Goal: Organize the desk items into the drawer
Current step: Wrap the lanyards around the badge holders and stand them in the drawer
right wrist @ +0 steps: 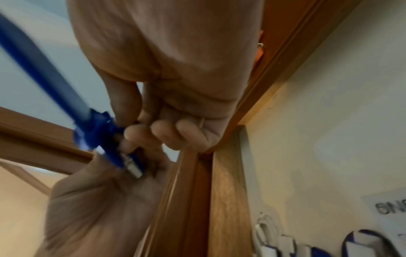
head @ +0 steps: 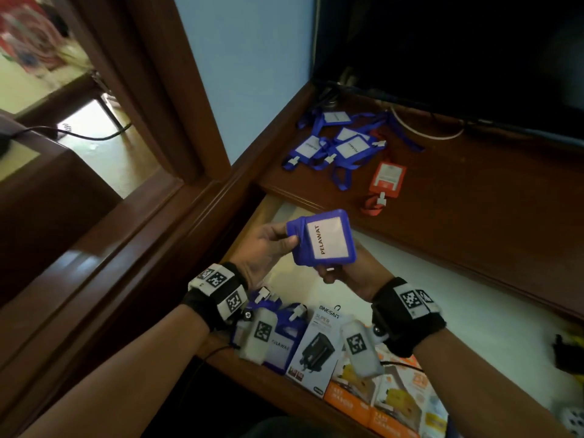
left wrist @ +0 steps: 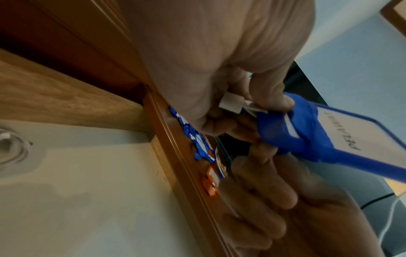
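Both hands hold one blue badge holder (head: 325, 238) over the open drawer (head: 442, 289); its white card reads PELAWAT and its blue lanyard is wound round it. My left hand (head: 289, 237) pinches its left edge with thumb and fingers. My right hand (head: 335, 273) grips its lower end by the white clip. In the left wrist view the left hand (left wrist: 259, 111) pinches the badge holder (left wrist: 351, 132) at the clip. In the right wrist view the right hand (right wrist: 140, 128) curls round the wound lanyard (right wrist: 96, 132). Several blue badges (head: 335, 140) and an orange badge (head: 387, 178) lie on the desk.
The drawer's near end holds blue badges (head: 284, 336), a white charger box (head: 319, 346) and orange boxes (head: 379, 399); a black item (head: 568, 352) lies at its right. A dark screen (head: 474, 58) stands at the desk's back. A wooden door frame (head: 177, 121) rises on the left.
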A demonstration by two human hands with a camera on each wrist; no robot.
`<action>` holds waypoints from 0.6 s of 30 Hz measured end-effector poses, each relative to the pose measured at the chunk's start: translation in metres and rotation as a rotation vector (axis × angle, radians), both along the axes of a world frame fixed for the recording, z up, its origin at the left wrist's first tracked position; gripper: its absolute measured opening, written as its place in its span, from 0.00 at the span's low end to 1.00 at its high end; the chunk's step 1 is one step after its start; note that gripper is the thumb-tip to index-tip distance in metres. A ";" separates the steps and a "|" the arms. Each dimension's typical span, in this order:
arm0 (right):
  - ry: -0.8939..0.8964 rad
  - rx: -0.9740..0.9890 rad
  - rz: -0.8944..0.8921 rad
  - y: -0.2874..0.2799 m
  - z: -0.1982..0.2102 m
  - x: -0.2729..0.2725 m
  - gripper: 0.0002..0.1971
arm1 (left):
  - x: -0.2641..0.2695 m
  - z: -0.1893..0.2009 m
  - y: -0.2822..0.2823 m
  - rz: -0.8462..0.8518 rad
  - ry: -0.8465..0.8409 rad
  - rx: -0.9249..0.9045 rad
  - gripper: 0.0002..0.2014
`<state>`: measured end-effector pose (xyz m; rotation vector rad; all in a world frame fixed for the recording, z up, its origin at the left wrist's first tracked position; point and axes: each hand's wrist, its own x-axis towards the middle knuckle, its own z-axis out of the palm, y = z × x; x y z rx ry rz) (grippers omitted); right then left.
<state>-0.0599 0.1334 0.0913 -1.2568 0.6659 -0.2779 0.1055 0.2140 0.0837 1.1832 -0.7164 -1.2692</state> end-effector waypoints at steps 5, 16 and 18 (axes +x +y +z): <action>0.254 -0.148 -0.328 -0.048 -0.019 0.000 0.09 | 0.036 -0.005 0.004 -0.137 -0.390 0.282 0.10; 0.994 -0.430 -0.815 -0.157 -0.052 0.015 0.35 | 0.024 -0.034 -0.008 -1.175 -1.402 0.443 0.08; 1.058 -0.438 -0.801 -0.162 -0.055 0.025 0.40 | 0.012 -0.041 -0.012 -1.261 -1.425 0.377 0.13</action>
